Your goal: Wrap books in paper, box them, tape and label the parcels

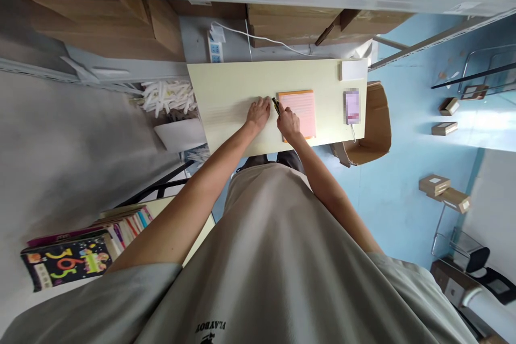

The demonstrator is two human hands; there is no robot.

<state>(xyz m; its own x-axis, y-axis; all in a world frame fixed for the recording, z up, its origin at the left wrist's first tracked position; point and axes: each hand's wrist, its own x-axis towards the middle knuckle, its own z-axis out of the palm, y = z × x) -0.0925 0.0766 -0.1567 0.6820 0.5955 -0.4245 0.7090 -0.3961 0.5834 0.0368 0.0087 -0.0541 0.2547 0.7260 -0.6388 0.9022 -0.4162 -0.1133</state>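
My right hand [289,124] is closed around a slim black-and-yellow utility knife [276,106], its front end angled up and to the left. It rests over the left edge of a pad of pink lined paper [304,110] with an orange border. Just left of the knife, my left hand [258,113] sits low over the pale yellow table [226,97]. Its fingers are bent and drawn together, with the fingertips close to the knife's tip. Whatever they may pinch is too small to make out.
A phone [352,106] with a cable and a white box [353,70] lie at the table's right. An open cardboard box [377,129] stands beyond that edge. A power strip [215,49] is behind the table. Books [76,258] are stacked at lower left.
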